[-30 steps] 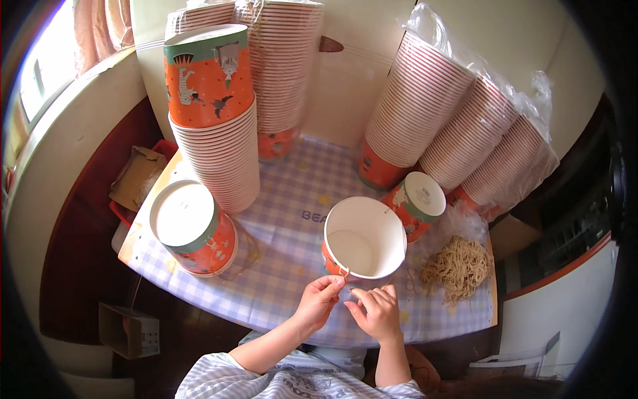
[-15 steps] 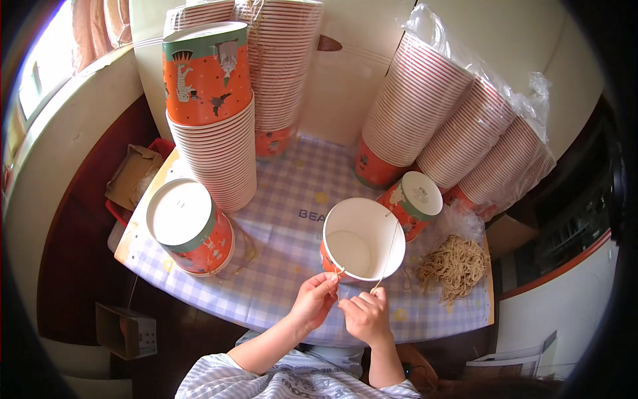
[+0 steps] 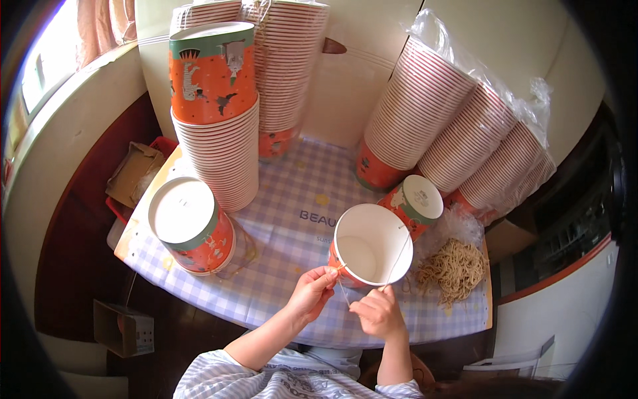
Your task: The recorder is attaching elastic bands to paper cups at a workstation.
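Observation:
An orange paper bucket with a white inside stands upright in front of me, its mouth tilted toward me. A thin tan cord runs from a hole at its far right rim across the opening. At the near left rim my left hand pinches the cord between thumb and fingertips. My right hand is closed on the cord just below the near rim, and a short strand stretches between the two hands. Whether the cord is knotted at the left rim is too small to tell.
Beside the bucket lies a heap of tan cords on the checked tablecloth. Upside-down buckets stand at left and behind. Tall nested stacks rise at back left and, wrapped in plastic, at back right.
The bucket has shifted slightly right. My right hand has moved right and a little down, drawing the strand between my hands longer. My left hand stays at the left rim.

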The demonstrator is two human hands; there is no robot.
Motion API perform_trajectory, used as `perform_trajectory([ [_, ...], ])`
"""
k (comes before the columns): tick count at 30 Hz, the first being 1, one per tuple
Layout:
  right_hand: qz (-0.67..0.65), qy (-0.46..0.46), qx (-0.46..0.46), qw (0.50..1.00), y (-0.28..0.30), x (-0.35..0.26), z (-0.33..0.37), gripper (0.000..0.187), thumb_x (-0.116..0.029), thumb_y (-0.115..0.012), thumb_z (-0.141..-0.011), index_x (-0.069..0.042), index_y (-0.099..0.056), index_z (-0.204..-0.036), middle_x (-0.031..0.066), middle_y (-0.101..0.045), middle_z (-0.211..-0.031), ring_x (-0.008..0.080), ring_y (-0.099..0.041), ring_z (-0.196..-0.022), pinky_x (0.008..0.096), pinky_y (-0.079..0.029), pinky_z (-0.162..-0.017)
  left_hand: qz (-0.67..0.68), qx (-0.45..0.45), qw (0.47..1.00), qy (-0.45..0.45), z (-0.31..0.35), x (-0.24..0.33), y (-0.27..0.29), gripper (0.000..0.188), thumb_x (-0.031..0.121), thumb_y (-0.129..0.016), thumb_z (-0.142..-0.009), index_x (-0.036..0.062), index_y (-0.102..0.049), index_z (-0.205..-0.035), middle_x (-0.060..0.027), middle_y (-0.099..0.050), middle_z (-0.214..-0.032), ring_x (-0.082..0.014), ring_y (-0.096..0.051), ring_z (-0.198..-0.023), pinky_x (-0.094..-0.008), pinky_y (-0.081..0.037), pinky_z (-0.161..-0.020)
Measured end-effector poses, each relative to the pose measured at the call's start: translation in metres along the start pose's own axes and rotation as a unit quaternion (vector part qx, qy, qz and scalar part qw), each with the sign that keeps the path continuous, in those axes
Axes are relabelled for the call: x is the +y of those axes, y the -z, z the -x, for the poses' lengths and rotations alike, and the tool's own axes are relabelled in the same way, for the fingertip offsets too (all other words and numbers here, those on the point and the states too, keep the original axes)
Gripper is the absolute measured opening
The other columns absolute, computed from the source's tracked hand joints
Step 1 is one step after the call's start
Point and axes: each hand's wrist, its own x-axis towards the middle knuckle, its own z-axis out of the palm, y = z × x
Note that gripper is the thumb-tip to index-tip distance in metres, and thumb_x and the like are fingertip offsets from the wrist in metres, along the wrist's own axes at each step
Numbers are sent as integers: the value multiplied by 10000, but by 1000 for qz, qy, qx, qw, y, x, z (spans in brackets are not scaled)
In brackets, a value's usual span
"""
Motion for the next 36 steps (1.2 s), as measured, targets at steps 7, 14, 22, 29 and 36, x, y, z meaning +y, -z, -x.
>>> perform_trajectory([
  [7, 58, -93, 50, 993, -4, 45, 5, 50, -133, -630, -740, -85, -629, -726, 58, -587, -670, 238, -534, -690, 372, -352, -697, -51, -9, 999, 1, 4, -16, 0, 108, 192, -639, -836, 85, -625, -830, 71, -534, -698, -25, -396, -610, -177, -315, -566],
  [14, 81, -111, 41, 990, -11, 8, -1, 291, -274, -691, -689, -112, -618, -919, -4, -604, -729, 173, -553, -715, 418, -316, -801, -117, 1, 989, -89, 2, -25, 1, 141, 172, -612, -860, 35, -630, -891, 15, -601, -824, -51, -513, -768, -201, -406, -698],
  [22, 33, -161, 117, 979, -25, -23, -4, 157, -141, -664, -736, -62, -596, -854, 31, -534, -637, 223, -518, -613, 353, -380, -667, -133, -31, 983, -120, 1, -28, 7, 120, 124, -583, -875, 15, -599, -924, -7, -604, -878, -64, -527, -822, -214, -426, -737],
  [29, 31, -108, 123, 986, -29, -25, -10, 89, -30, -621, -701, -59, -550, -744, 46, -476, -599, 217, -495, -574, 331, -427, -536, -45, -6, 997, -69, 8, -29, -2, 75, 128, -572, -875, 56, -579, -852, 22, -570, -794, -40, -477, -670, -198, -395, -620],
  [36, 55, -76, 81, 992, -23, -23, -11, 114, -17, -601, -647, -71, -517, -701, 41, -447, -596, 206, -482, -592, 321, -421, -531, 32, -5, 999, -5, 10, -23, -6, 57, 107, -565, -868, 57, -584, -849, 21, -562, -727, -55, -496, -631, -193, -407, -599],
])
